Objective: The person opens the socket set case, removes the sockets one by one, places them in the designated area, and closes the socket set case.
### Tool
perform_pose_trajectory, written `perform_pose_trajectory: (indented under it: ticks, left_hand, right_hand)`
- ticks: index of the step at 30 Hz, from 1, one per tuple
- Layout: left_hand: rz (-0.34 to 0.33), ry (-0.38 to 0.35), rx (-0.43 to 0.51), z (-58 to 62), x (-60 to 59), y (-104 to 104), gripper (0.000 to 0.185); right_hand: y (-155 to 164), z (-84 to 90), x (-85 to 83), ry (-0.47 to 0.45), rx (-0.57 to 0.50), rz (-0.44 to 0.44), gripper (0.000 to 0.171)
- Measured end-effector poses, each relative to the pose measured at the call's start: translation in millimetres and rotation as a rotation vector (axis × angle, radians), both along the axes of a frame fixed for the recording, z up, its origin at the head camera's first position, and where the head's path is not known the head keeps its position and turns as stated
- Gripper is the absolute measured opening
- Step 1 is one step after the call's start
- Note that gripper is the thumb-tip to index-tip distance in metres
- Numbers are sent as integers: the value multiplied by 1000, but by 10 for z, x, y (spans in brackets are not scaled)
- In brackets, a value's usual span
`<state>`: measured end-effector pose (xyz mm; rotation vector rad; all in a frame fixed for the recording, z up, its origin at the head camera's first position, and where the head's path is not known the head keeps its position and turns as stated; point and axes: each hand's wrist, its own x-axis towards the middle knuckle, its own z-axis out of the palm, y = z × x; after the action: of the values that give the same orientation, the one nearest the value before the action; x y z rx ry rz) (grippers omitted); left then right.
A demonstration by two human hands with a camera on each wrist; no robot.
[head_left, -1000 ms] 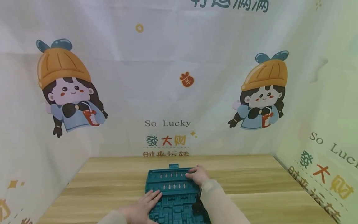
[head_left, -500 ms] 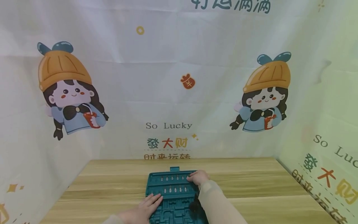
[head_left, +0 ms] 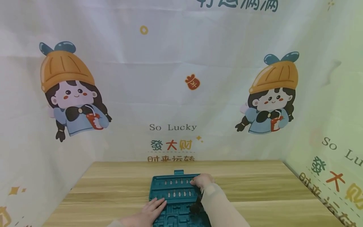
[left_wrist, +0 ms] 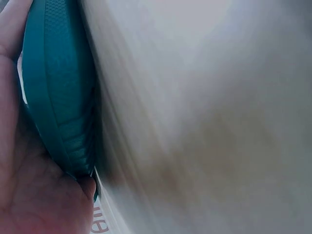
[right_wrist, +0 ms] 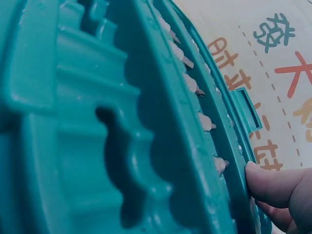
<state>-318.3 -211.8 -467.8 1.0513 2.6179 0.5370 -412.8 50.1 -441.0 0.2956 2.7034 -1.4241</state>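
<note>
The surface (head_left: 255,192) is a light wooden top with long grain lines running side to side, closed in at the back and on both sides by hanging printed cloth. A teal plastic tray (head_left: 175,201) lies flat on it near the front, about midway between the sides. The tray has two rows of small pale bits standing in slots along its far part, moulded recesses nearer the front, and a small tab on its far edge.
</note>
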Motion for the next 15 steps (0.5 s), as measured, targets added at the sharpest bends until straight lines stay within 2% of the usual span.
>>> perform_pose_trajectory:
  ticks: [8,15]
  left_hand:
    - [28,-18,21,-49,-15,7,85]
    - [6,13,54,-125,-39,-11,84]
  right_hand:
    - [-51,116,84,-15,-32,-60,41]
    - [-35,26,24,6,-64,-123,31]
